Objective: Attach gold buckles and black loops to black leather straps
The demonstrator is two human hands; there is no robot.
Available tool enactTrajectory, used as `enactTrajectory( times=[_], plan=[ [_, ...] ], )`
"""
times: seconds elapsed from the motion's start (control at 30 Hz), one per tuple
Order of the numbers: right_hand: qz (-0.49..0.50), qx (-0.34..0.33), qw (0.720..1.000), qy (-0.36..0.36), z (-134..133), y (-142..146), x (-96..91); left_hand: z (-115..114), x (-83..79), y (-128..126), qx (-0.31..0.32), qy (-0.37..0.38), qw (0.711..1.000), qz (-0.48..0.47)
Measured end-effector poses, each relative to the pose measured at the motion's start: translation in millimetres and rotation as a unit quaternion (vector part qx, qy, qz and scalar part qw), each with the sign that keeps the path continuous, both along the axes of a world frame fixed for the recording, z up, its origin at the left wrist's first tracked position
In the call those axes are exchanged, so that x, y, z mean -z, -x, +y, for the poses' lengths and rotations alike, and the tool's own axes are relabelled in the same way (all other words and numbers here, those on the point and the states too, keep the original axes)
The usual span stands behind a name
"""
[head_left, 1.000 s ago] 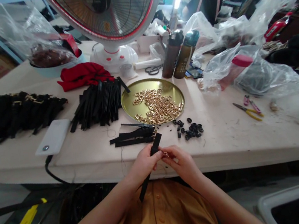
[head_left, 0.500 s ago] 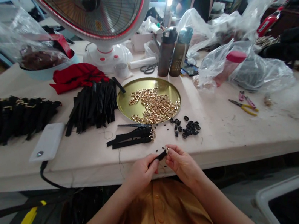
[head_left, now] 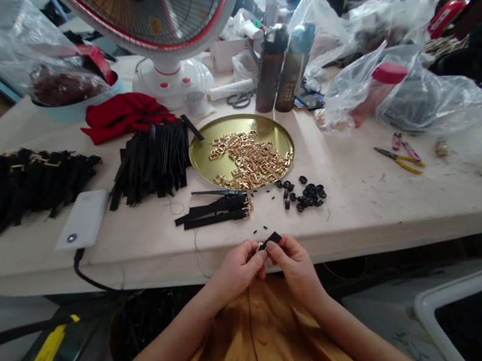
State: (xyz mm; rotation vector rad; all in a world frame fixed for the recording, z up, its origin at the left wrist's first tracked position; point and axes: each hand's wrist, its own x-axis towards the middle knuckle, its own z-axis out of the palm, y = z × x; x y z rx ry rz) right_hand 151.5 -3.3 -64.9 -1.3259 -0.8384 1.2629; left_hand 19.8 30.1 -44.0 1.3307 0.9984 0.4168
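Observation:
Close together at the table's front edge, my left hand [head_left: 242, 264] and my right hand [head_left: 292, 260] both pinch one short black strap [head_left: 273, 239]. A small gold buckle [head_left: 260, 247] shows at the left fingertips; how it sits on the strap is partly hidden by the fingers. Just beyond lie several black straps with gold buckles [head_left: 216, 211] and a scatter of small black loops [head_left: 311, 196]. Behind them a round gold tray [head_left: 203, 161] bears a heap of gold buckles [head_left: 249, 157].
At the left are a pile of black straps [head_left: 152, 161], a larger buckled pile [head_left: 15, 184] and a white power bank [head_left: 83, 219] with a cable. A fan [head_left: 174, 84], two bottles [head_left: 271, 70] and scissors [head_left: 240, 100] stand or lie behind. Yellow-handled pliers [head_left: 402, 163] lie right.
The strap has been turned: its free end now points right in my right fingers, and the buckle is at my left fingers. The view has shifted slightly.

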Motion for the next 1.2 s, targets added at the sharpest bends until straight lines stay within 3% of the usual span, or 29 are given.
enactTrajectory(
  times=[0.13,0.23,0.3,0.37,0.43,0.5,0.57,0.73,0.83,0.97,1.03,1.13,1.2],
  plan=[
    [0.092,0.007,0.995,0.045,0,0,4.4,-2,2.7,-1,0.004,0.055,0.998,-0.017],
    [0.219,-0.025,0.97,0.105,2,1,4.4,-3,2.8,-2,-0.003,0.068,0.997,-0.038],
    [0.244,-0.052,0.961,0.121,2,1,3.2,-3,2.8,-3,-0.008,0.074,0.996,-0.041],
    [0.189,-0.045,0.975,0.106,0,1,1.5,-3,3.2,-4,-0.01,0.085,0.996,-0.031],
    [0.049,-0.012,0.997,0.05,-4,-2,-0.6,-3,3.8,-4,-0.014,0.096,0.995,-0.015],
    [-0.111,0.0,0.994,-0.021,-7,-5,-2.9,-4,3.8,-5,-0.022,0.093,0.995,-0.005],
    [-0.195,-0.013,0.979,-0.052,-9,-8,-5.0,-5,2.4,-4,-0.025,0.069,0.997,-0.001],
    [-0.123,-0.051,0.991,0.011,-3,-11,-6.8,-3,-4.9,1,0.003,-0.006,0.999,0.037],
    [-0.116,-0.053,0.992,0.003,0,-8,-4.8,3,-2.7,1,0.001,-0.041,0.998,0.057],
    [-0.122,-0.073,0.99,-0.024,0,-13,-3.7,10,5.5,-6,-0.027,0.01,0.999,0.029],
    [-0.146,-0.114,0.982,-0.043,2,-25,-5.5,13,6.1,-11,-0.029,0.039,0.999,-0.011],
    [-0.237,-0.148,0.958,-0.065,20,-58,-9.7,17,2.1,-15,0.025,-0.003,1.0,-0.012],
    [-0.352,-0.08,0.93,-0.07,43,-88,-12.3,20,0.0,-15,0.041,-0.047,0.998,0.029]
  ],
)
